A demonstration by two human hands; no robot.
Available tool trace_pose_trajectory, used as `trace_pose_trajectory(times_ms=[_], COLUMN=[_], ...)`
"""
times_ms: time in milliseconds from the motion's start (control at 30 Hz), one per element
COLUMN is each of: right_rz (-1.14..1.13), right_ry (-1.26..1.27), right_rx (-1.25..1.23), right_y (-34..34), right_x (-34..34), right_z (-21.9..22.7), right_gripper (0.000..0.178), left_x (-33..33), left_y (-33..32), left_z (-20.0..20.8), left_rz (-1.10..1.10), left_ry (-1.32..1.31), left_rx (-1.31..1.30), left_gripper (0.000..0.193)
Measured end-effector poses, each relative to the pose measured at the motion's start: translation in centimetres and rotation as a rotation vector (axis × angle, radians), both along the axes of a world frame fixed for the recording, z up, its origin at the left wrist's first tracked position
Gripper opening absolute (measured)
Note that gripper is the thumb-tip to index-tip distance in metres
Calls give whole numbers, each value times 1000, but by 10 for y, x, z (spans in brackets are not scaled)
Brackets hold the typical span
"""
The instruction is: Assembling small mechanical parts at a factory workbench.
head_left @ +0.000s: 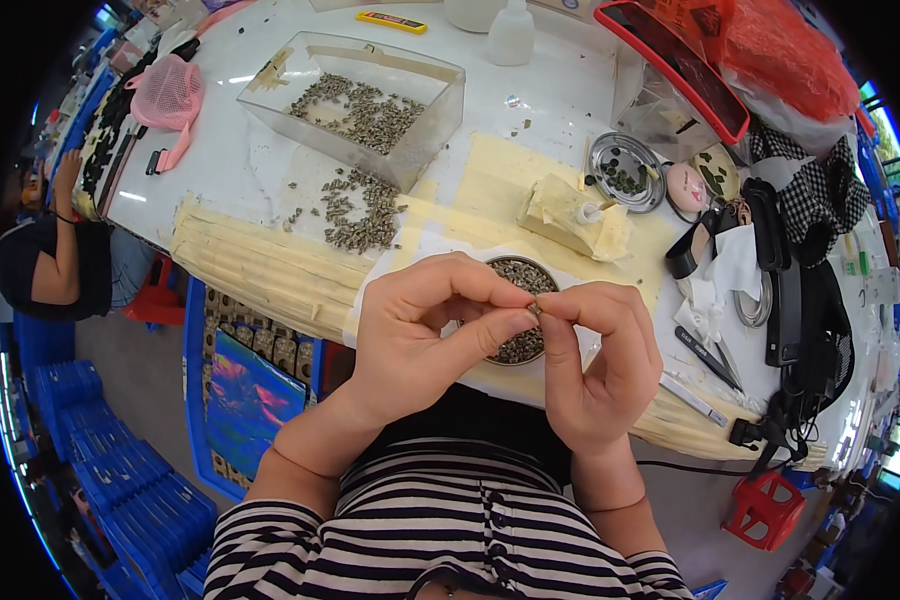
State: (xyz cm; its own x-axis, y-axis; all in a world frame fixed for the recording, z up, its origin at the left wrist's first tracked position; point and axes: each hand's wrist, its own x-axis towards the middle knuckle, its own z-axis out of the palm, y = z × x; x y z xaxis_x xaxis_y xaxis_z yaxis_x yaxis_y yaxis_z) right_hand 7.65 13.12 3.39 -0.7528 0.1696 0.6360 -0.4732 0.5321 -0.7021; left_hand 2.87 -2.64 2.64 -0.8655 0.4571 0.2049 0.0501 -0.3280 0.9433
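Both hands meet over a round tin (520, 350) filled with small grey-brown metal parts. Thumb and forefinger of my left hand (420, 330) are pinched together at a tiny metal part (536, 309). From the other side, my right hand (605, 360) pinches the same piece between thumb and forefinger. The fingertips cover most of it, so its exact kind does not show. More such parts lie in a loose pile (360, 212) on the table, beside a clear plastic box (430, 135) that holds many of them.
A tape-wrapped block (575, 220) stands beyond the tin. Rightward are a round metal dish (625, 172) with dark bits, tweezers (708, 357), black straps (785, 300) and a red-edged phone (675, 70). A pink mesh bag (168, 95) lies far left; another person (60, 255) sits there.
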Motion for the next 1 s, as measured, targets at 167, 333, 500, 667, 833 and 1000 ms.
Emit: trace_pose_trajectory(times_ms=[167,333,500,667,833,1000], right_rz=[22,19,-23,-28,-2,-14], right_ry=[-5,-20,12,47,19,2], right_rx=[-8,-10,50,90,66,25], right_y=[0,-1,-2,-2,-1,-2], right_x=[-1,0,-1,-1,0,0], right_z=[-1,-2,-2,-1,-1,-2], right_gripper=[15,17,21,26,27,25], left_x=[1,4,7,5,6,7], left_y=[-2,2,5,0,0,-4], left_z=[0,3,2,1,1,5], left_rz=[-22,19,74,97,124,108], left_ry=[-39,-95,-79,113,112,127], left_rx=[4,-15,-12,-123,-145,-189], left_gripper=[14,11,15,16,17,17])
